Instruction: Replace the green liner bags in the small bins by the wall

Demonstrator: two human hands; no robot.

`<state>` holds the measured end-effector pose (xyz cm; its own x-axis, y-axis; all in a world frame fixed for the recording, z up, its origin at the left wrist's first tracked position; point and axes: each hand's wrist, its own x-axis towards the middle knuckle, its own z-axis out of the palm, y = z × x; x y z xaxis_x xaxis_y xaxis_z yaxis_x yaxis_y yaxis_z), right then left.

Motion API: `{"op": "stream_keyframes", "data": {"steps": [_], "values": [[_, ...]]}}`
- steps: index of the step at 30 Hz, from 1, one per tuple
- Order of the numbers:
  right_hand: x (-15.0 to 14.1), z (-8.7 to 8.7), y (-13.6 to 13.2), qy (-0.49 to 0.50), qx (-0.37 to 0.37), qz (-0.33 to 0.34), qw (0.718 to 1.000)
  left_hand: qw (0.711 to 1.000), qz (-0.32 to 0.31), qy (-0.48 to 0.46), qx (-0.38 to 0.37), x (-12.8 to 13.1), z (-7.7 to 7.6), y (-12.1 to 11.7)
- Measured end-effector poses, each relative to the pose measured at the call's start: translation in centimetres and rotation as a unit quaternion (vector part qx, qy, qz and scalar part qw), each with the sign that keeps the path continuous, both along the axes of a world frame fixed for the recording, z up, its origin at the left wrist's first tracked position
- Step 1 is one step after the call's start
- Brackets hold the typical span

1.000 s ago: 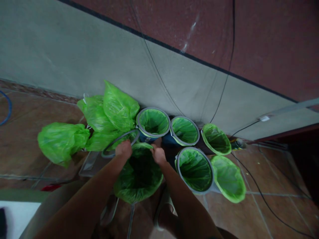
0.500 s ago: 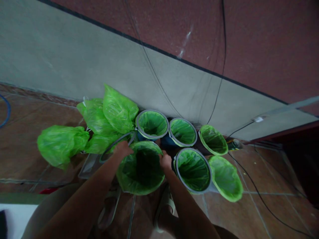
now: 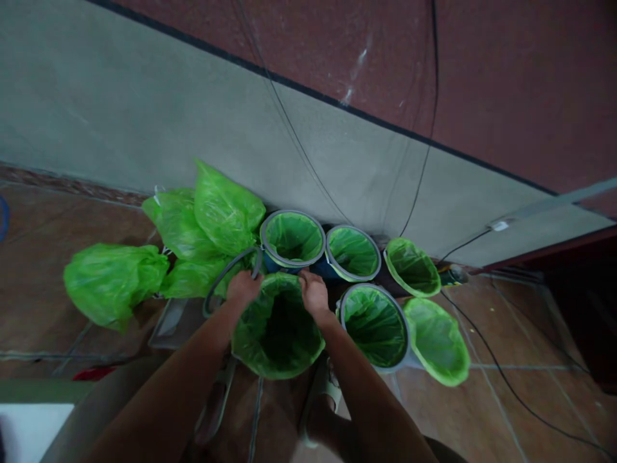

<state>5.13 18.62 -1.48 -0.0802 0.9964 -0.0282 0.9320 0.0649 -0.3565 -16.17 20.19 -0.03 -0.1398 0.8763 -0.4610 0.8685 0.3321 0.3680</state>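
A bin lined with a green trash bag (image 3: 277, 360) stands between my feet, its bag folded outward over the rim. At its upper left edge, my left hand (image 3: 243, 287) is closed around part of a loose grey bin ring (image 3: 222, 272), with the knuckles against the bag. My right hand (image 3: 313, 289) grips the bag's edge at the upper right of the opening, fingers curled over it. Its fingertips are partly hidden. Close behind are a lined bin with a grey ring (image 3: 293, 265) and a similar bin (image 3: 354, 279).
Several puffed green bags (image 3: 116, 283) lie on the left beside a clear plastic tray (image 3: 168, 321). More lined bins stand right, including a ringed bin (image 3: 405, 321) and a ringless bin (image 3: 436, 344). A black cable (image 3: 501, 376) crosses the tiles. The wall (image 3: 144, 109) runs behind.
My right hand has moved up and left along the bag's rim, from its right side to the upper right. My left hand has shifted slightly right, with the grey ring still beside the bag.
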Motion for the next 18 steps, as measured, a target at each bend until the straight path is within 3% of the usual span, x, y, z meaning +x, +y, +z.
{"op": "stream_keyframes", "data": {"steps": [5,9,18], "values": [[-0.5,-2.0,2.6,-0.04,-0.091,0.079,0.992,0.999,-0.034,0.018,-0.002,0.3,-1.1,-1.3],[0.4,-3.2,2.6,-0.033,-0.091,0.09,0.991,0.998,-0.051,0.039,0.007,0.2,-1.1,-2.0],[1.0,-2.9,2.2,-0.074,-0.1,0.071,0.99,0.997,-0.04,0.052,-0.032,0.3,-1.2,-2.3]]}}
